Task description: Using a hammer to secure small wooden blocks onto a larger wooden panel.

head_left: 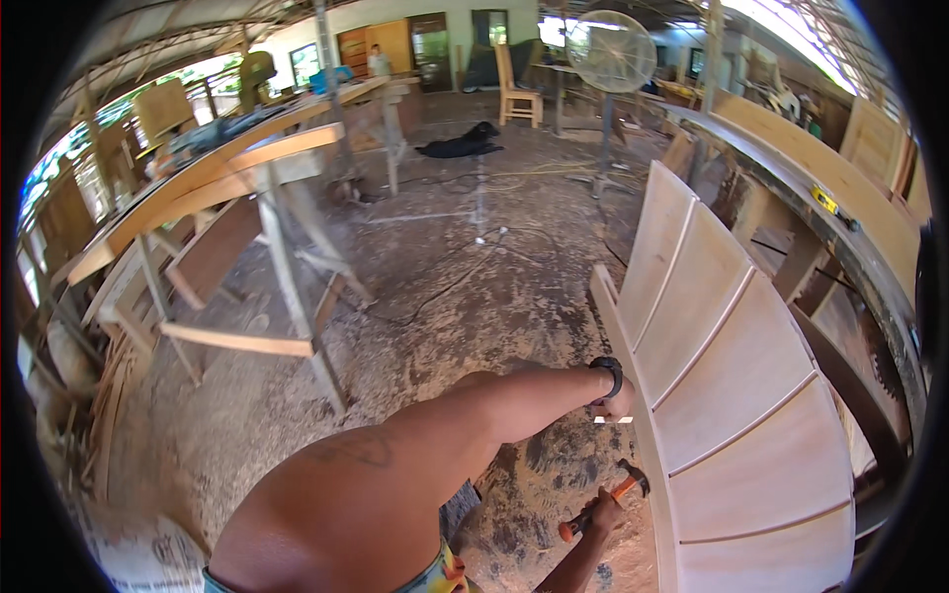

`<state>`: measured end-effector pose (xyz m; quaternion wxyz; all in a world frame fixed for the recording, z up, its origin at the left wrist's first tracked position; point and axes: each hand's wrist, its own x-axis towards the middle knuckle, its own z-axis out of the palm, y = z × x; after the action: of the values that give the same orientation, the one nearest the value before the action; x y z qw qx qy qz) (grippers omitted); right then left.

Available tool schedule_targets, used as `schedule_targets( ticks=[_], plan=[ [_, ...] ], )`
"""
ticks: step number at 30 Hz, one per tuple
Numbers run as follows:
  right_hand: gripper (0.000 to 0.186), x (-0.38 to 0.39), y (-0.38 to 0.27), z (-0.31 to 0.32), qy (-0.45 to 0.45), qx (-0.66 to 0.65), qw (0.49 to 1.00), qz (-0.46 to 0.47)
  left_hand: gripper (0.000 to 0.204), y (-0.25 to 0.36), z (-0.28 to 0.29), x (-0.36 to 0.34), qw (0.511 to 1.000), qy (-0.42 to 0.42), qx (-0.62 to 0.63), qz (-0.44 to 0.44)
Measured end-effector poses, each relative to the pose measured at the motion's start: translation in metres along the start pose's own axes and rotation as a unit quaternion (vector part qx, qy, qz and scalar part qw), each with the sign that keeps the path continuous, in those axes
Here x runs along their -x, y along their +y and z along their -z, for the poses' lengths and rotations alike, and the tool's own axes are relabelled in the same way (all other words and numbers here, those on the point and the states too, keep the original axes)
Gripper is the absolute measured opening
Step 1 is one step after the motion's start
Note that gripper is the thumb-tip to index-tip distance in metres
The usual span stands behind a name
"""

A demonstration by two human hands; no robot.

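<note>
A tall pale wooden panel (727, 366) with curved slats and narrow grooves between them stands on edge at my right. Along its near side runs a straight wooden rail (647, 435). My left hand (620, 400), below a dark wristband (607, 374), is closed beside this rail; a small pale strip (613, 420) shows just under it, and most of the fingers are hidden. Lower down, my right hand (605, 512) is wrapped round the handle of a hammer (625, 484) with an orange and black grip. The hammer's dark head is close to the rail, apart from it.
A sawhorse table (289, 148) with boards is on the left. At right, a long bench (791, 148) carries a yellow tool (825, 202); a toothed saw blade (883, 368) shows below. Cords (445, 287) cross the floor. A black dog (462, 143), chair (518, 94) and fan (611, 51) are farther back.
</note>
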<state>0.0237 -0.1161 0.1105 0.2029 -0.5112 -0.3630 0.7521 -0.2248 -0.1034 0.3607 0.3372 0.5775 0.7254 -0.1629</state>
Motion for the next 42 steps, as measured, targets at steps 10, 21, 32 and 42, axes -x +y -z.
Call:
schedule_targets(
  ticks=[10,21,32,42],
  plan=[
    [0.023,0.058,-0.016,0.068,0.035,-0.007,0.992,0.117,0.026,0.085,-0.064,0.065,0.999,-0.004,-0.033,-0.018],
    [0.033,0.093,-0.063,0.063,0.103,-0.057,0.981,0.152,0.033,0.171,-0.044,0.064,0.858,0.051,0.505,-0.085],
    [0.034,0.127,-0.073,0.08,0.084,-0.023,0.936,0.34,0.024,0.204,0.054,0.076,0.654,0.205,0.701,-0.195],
    [0.023,0.176,-0.137,0.031,-0.014,0.061,0.925,0.375,0.021,0.131,0.096,0.048,0.488,0.338,0.791,-0.147]
  ],
)
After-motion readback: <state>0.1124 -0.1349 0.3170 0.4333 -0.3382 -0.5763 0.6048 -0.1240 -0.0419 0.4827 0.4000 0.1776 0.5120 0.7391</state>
